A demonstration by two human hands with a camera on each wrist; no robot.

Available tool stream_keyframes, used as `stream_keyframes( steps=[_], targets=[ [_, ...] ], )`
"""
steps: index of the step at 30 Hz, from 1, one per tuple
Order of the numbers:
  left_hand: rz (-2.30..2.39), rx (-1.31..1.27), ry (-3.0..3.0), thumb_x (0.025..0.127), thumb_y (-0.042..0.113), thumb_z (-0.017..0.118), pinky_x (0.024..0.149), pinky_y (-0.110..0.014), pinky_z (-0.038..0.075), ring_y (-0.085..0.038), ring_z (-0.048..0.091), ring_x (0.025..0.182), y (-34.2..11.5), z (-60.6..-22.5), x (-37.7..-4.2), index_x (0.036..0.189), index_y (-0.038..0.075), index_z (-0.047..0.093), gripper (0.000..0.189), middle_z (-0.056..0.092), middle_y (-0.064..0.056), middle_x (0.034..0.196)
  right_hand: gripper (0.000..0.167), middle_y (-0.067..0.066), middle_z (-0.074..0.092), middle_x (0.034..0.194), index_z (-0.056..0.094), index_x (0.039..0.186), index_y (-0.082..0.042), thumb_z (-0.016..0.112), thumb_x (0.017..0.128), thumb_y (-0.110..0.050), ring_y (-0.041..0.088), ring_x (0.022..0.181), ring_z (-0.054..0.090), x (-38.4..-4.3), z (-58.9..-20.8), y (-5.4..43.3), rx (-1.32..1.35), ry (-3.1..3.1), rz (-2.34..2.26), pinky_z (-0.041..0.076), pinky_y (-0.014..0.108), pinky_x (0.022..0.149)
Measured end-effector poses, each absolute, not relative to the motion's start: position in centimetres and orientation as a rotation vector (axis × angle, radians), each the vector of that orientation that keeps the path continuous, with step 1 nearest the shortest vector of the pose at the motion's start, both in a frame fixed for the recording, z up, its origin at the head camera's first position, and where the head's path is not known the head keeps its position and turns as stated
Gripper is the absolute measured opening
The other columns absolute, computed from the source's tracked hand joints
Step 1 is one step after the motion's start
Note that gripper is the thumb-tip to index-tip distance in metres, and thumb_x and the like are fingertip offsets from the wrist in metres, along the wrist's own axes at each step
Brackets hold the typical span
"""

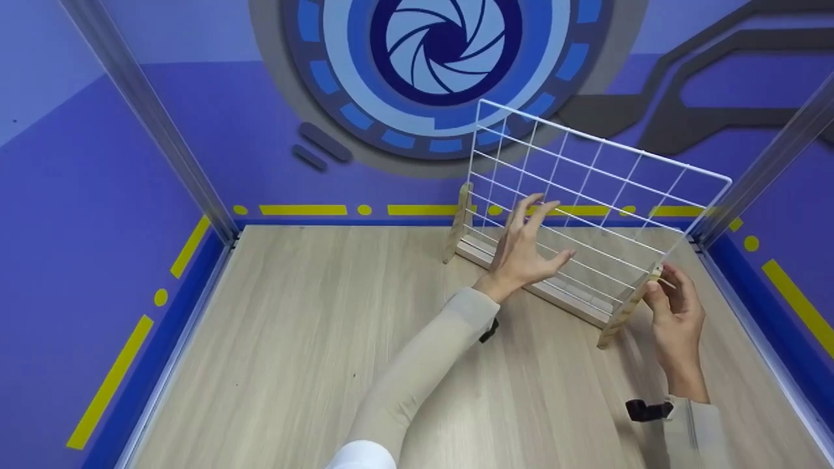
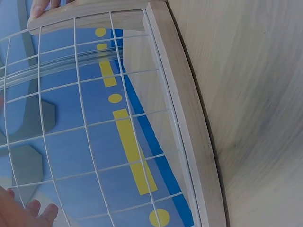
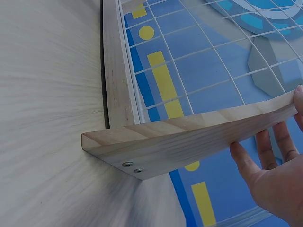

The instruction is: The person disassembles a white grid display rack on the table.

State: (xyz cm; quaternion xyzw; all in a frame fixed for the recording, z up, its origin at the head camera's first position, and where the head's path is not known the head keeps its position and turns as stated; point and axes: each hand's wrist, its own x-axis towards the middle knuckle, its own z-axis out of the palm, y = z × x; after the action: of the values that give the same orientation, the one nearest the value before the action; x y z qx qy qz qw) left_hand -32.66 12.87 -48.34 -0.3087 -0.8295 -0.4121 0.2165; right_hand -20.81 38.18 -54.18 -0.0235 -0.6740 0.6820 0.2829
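A white wire grid (image 1: 603, 139) stands upright in a wooden stand with a bottom rail (image 1: 565, 302), a left end piece (image 1: 457, 225) and a right end piece (image 1: 622, 314). My right hand (image 1: 679, 329) grips the upper tip of the right end piece, thumb on one side and fingers on the other. In the right wrist view, two screw heads (image 3: 128, 164) show on that piece's outer face. My left hand (image 1: 520, 255) is in front of the grid with fingers spread, holding nothing. Whether its fingertips touch the wires, I cannot tell.
The stand rests at an angle on a light wood-grain tabletop (image 1: 293, 339), toward the back right. Blue-purple printed panels (image 1: 195, 130) with yellow marks enclose the back and sides. Metal posts (image 1: 156, 124) rise at the back corners.
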Motion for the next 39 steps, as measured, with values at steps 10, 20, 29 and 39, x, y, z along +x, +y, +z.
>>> stream_keyframes(
  steps=[10, 20, 29, 39],
  targets=[
    [-1.118, -0.801, -2.304, 0.081, 0.04, 0.092, 0.111, -0.035, 0.052, -0.031, 0.045, 0.15, 14.0, -49.1, -33.0, 0.151, 0.019, 0.055, 0.083, 0.038, -0.014, 0.165, 0.045, 0.001, 0.062, 0.138, 0.055, 0.153, -0.007, 0.058, 0.108, -0.005, 0.026, 0.134, 0.055, -20.9, -54.2, 37.8, -0.096, -1.805, 1.84, 0.053, 0.012, 0.098],
    [-1.16, -0.74, -2.233, 0.079, 0.036, 0.093, 0.118, -0.036, 0.045, -0.032, 0.042, 0.15, 15.8, -50.1, -32.6, 0.148, 0.017, 0.055, 0.081, 0.031, -0.019, 0.164, 0.046, 0.002, 0.061, 0.138, 0.052, 0.154, -0.003, 0.057, 0.108, -0.005, 0.025, 0.134, 0.054, -21.0, -54.4, 37.7, -0.084, -1.814, 1.845, 0.054, 0.013, 0.098],
    [-1.197, -0.719, -2.206, 0.078, 0.035, 0.094, 0.12, -0.037, 0.043, -0.036, 0.038, 0.153, 17.2, -50.1, -32.4, 0.148, 0.017, 0.054, 0.082, 0.026, -0.023, 0.166, 0.044, 0.001, 0.062, 0.137, 0.056, 0.152, -0.008, 0.058, 0.108, -0.006, 0.024, 0.132, 0.056, -20.9, -54.1, 38.2, -0.108, -1.821, 1.807, 0.054, 0.012, 0.097],
    [-1.171, -0.652, -2.163, 0.077, 0.035, 0.095, 0.127, -0.041, 0.034, -0.033, 0.028, 0.158, 18.4, -51.3, -32.3, 0.148, 0.014, 0.052, 0.086, 0.02, -0.022, 0.17, 0.047, 0.003, 0.061, 0.14, 0.051, 0.155, -0.003, 0.058, 0.108, -0.007, 0.024, 0.134, 0.054, -20.9, -54.3, 37.9, -0.105, -1.815, 1.818, 0.053, 0.012, 0.098]
  ],
)
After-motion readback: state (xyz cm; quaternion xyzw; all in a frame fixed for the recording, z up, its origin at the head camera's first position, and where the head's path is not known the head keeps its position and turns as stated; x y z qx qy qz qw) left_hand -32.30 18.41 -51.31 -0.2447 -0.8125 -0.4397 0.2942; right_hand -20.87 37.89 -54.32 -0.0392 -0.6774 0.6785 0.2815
